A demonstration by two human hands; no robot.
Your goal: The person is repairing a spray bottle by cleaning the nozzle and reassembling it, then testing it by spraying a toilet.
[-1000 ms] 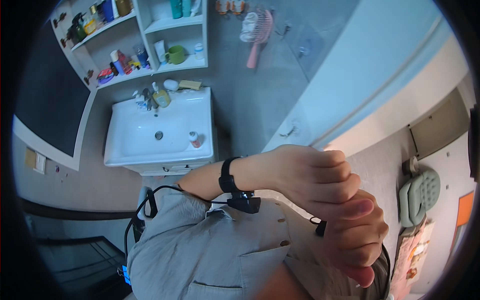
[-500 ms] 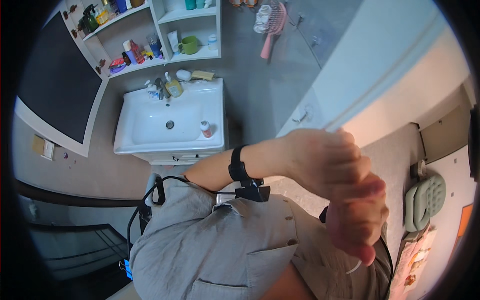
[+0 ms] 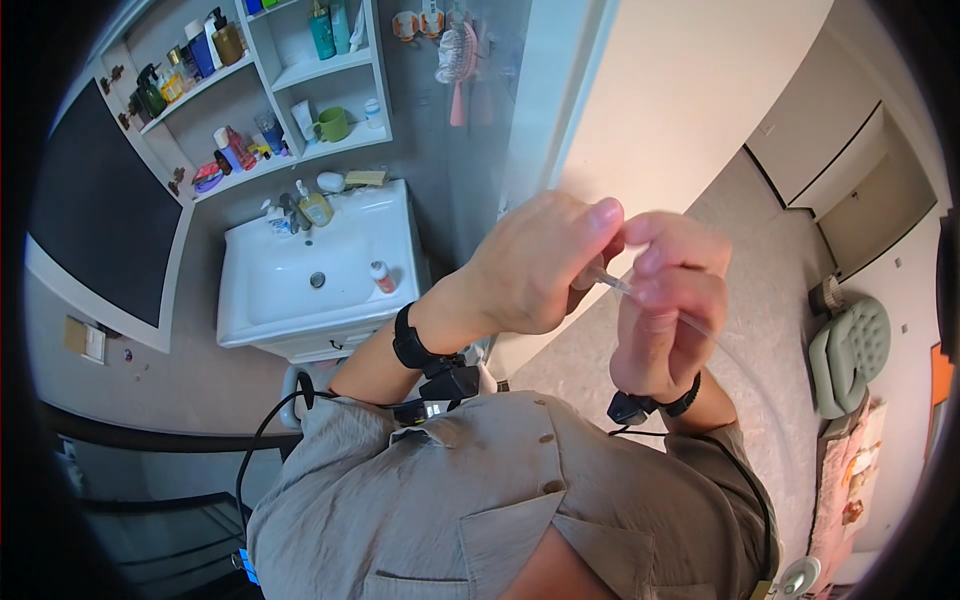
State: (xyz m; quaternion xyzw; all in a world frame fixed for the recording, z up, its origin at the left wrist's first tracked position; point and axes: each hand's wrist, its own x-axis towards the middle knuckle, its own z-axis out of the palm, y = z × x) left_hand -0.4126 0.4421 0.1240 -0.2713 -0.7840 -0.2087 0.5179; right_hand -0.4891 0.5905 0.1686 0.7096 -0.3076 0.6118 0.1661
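Both of my hands are raised in front of my chest, close together. My left hand (image 3: 545, 262) is closed, its thumb on top, with a thin translucent stick-like piece (image 3: 612, 283) coming out of its fist. My right hand (image 3: 672, 305) pinches the far end of that piece with bent fingers. From the right hand a fine whitish strand (image 3: 745, 355) trails down to the right; its exact kind is unclear. Black bands with small boxes and a black cable sit on my wrists.
To the left stands a white sink (image 3: 290, 320) with a small bottle (image 3: 382, 277) on its right side and a soap pump (image 3: 315, 205) behind. Above it hangs an open mirror cabinet (image 3: 255, 75) of toiletries. A pale wall edge (image 3: 600, 130) rises beyond my hands; a green chair (image 3: 850, 355) stands right.
My hands were overlapped and blurred lower on the right. Now they are side by side, higher, with the translucent piece showing between them. The view has also shifted.
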